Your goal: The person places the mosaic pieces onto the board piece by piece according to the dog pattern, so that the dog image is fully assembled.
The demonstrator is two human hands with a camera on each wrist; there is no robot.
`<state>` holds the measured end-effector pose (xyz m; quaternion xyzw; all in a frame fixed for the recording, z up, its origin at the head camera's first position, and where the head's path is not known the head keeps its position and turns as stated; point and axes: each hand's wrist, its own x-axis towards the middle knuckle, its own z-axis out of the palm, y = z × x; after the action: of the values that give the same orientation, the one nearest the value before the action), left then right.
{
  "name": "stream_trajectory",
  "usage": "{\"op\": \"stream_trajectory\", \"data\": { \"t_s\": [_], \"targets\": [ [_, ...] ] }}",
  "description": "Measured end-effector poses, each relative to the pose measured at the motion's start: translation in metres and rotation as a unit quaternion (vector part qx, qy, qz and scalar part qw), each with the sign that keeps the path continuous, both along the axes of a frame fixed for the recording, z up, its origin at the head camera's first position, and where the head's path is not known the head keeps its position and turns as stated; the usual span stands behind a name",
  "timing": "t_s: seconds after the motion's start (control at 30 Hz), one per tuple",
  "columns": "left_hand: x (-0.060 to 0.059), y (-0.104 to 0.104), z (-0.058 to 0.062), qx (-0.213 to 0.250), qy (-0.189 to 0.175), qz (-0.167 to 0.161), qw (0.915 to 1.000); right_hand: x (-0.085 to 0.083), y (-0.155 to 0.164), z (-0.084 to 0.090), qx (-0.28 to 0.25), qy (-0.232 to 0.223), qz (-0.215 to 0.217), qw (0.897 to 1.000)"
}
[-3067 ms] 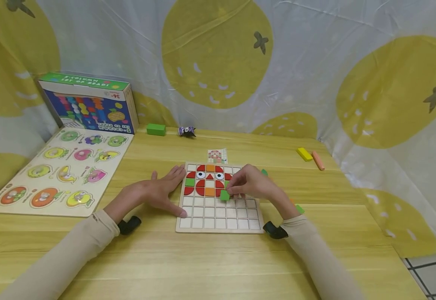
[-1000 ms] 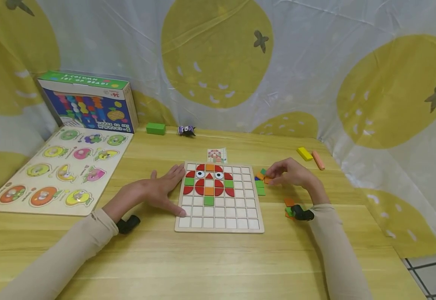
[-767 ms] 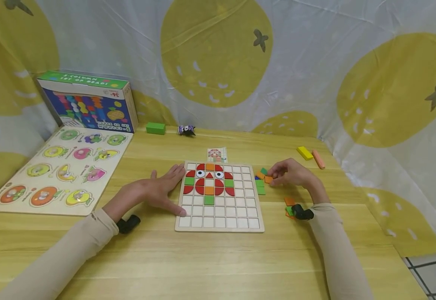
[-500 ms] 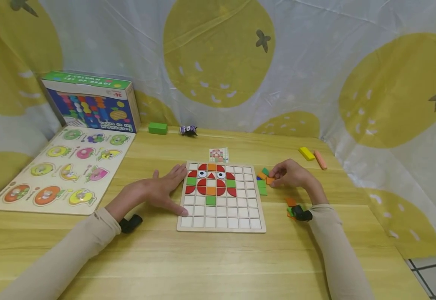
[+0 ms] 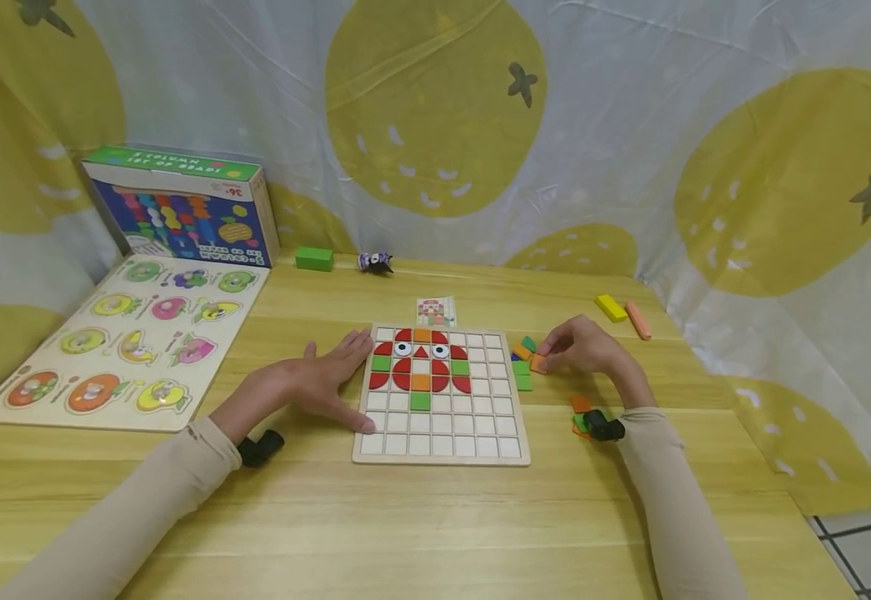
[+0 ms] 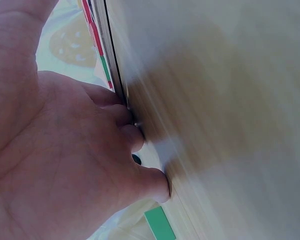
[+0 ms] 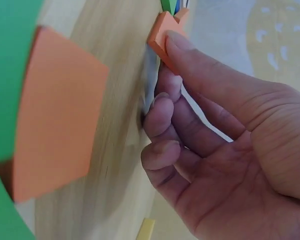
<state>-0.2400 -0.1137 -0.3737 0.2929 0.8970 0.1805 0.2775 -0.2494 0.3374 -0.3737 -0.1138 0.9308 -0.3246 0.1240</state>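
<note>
My left hand (image 5: 324, 385) lies with spread fingers along the left side of the wooden grid board (image 5: 473, 448), its thumb on the lower left edge. Red, orange and green tiles and two eye pieces form a pattern on the board, with a green square tile (image 5: 420, 402) below it. To the right of the board, my right hand (image 5: 583, 346) pinches an orange square tile (image 7: 162, 37) between thumb and fingers, tilted in the right wrist view. Beside it lie green tiles (image 5: 523, 377) and another orange tile (image 5: 523, 352).
A small pattern card (image 5: 435, 312) sits behind the board. More orange tiles (image 5: 580, 404) lie by the right wrist. At the back are a green block (image 5: 314, 259), a small figure (image 5: 375, 263) and a yellow block (image 5: 611, 307). A fruit puzzle board (image 5: 127, 417) and box (image 5: 180, 208) stand left.
The right hand set a green tile below the pattern, moved right to the loose tiles, and now pinches and tilts an orange one. The left hand has stayed at the board's edge.
</note>
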Motion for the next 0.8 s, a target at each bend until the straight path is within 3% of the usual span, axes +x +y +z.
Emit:
{"op": "stream_trajectory", "data": {
  "t_s": [0.43, 0.8],
  "targets": [
    [-0.001, -0.003, -0.001, 0.014, -0.003, -0.006, 0.9999, 0.0, 0.004, 0.004, -0.097, -0.033, 0.037, 0.994],
    [0.0, -0.003, 0.0, 0.02, -0.006, -0.005, 0.9998, 0.0, -0.04, 0.009, -0.133, -0.057, 0.116, 0.983]
  ]
}}
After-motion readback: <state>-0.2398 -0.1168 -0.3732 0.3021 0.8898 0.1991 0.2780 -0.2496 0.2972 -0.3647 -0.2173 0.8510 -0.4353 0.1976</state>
